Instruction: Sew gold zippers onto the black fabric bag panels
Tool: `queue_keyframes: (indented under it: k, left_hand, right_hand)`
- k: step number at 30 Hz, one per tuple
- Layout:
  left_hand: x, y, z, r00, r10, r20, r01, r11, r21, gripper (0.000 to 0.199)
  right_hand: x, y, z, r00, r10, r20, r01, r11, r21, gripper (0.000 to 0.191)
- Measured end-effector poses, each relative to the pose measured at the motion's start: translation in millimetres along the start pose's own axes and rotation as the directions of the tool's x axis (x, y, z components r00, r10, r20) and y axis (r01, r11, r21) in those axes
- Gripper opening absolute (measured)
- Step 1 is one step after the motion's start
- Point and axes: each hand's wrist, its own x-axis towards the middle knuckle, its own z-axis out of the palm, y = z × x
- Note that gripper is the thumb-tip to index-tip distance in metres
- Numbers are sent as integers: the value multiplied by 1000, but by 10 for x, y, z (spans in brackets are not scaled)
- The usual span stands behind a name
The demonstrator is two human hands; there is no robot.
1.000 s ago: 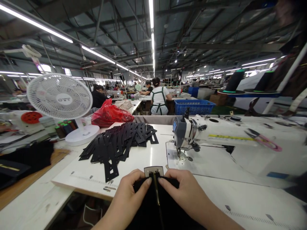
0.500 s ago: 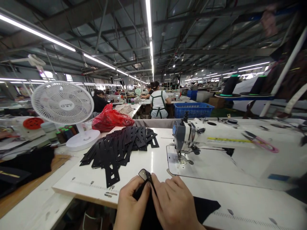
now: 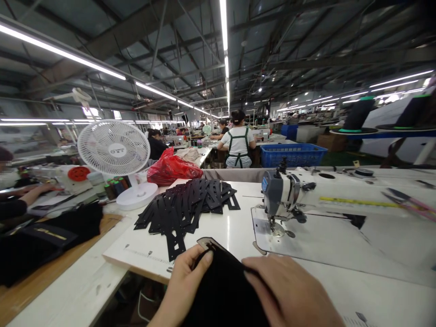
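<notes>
A piece of black fabric (image 3: 225, 286) hangs between my two hands over the front edge of the table. My left hand (image 3: 185, 277) pinches its upper corner, where a pale grey-beige edge (image 3: 207, 243) shows. On the fabric's right side, my right hand (image 3: 289, 286) grips the edge between thumb and fingers; it is slightly blurred. A heap of flat black pieces with cut-out slots (image 3: 187, 204) lies on the white tabletop beyond my hands. The sewing machine (image 3: 282, 195) stands to the right, its needle area apart from the fabric.
A white fan (image 3: 114, 147) and a red plastic bag (image 3: 172, 169) stand at the back left. Pink-handled scissors (image 3: 408, 202) lie on the machine. Behind are a blue basket (image 3: 293, 156) and a seated person (image 3: 238, 143). Another person's arm (image 3: 32, 195) reaches in at far left.
My right hand has moved right, away from my left, and the black fabric is now spread between them. My left hand still pinches the corner. The view has turned left.
</notes>
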Motion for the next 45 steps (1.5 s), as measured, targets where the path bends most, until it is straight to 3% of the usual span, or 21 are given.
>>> queue_keyframes:
  k: [1, 3, 5, 7, 13, 17, 25, 37, 40, 41, 43, 45]
  left_hand:
    - [-3, 40, -37, 999, -18, 51, 15, 998, 58, 33]
    - [14, 114, -99, 990, -56, 127, 34, 984, 175, 35]
    - [64, 166, -136, 981, -83, 178, 40, 971, 234, 35]
    - [126, 196, -147, 968, -95, 232, 37, 969, 244, 34]
    - [202, 233, -140, 953, -92, 289, 8, 960, 280, 35]
    - [285, 173, -159, 953, -83, 292, -29, 932, 361, 35]
    - [748, -158, -111, 973, 11, 229, -124, 866, 484, 27]
    - [751, -208, -150, 950, 55, 308, -208, 847, 489, 35]
    - [817, -36, -122, 954, 118, 274, -248, 824, 509, 31]
    - [824, 68, -119, 954, 170, 247, -278, 811, 516, 28]
    - [790, 297, -127, 907, 368, 203, -416, 721, 554, 21]
    - [684, 455, -152, 724, 638, 262, -625, 448, 639, 17]
  right_hand:
    - [72, 121, -110, 989, 105, 105, -114, 990, 86, 17]
    - [204, 346, -261, 905, 258, 339, -340, 917, 209, 13]
    - [294, 521, -307, 803, 321, 503, -495, 828, 262, 9]
    - [330, 629, -282, 744, 329, 581, -574, 761, 303, 10]
    - [278, 701, -221, 719, 319, 617, -635, 661, 399, 11]
    - [258, 826, -149, 714, 334, 616, -645, 657, 391, 16]
    - [225, 1120, 275, 748, 430, 505, -617, 730, 293, 13]
    - [92, 1196, 278, 761, 396, 514, -620, 677, 396, 24]
    - [190, 1147, 162, 779, 432, 455, -609, 694, 385, 22]
    - [243, 1109, 75, 806, 445, 389, -579, 728, 368, 19]
    - [337, 1012, -141, 901, 401, 165, -432, 857, 281, 11]
    - [356, 915, -335, 983, 173, -62, -165, 979, 118, 4]
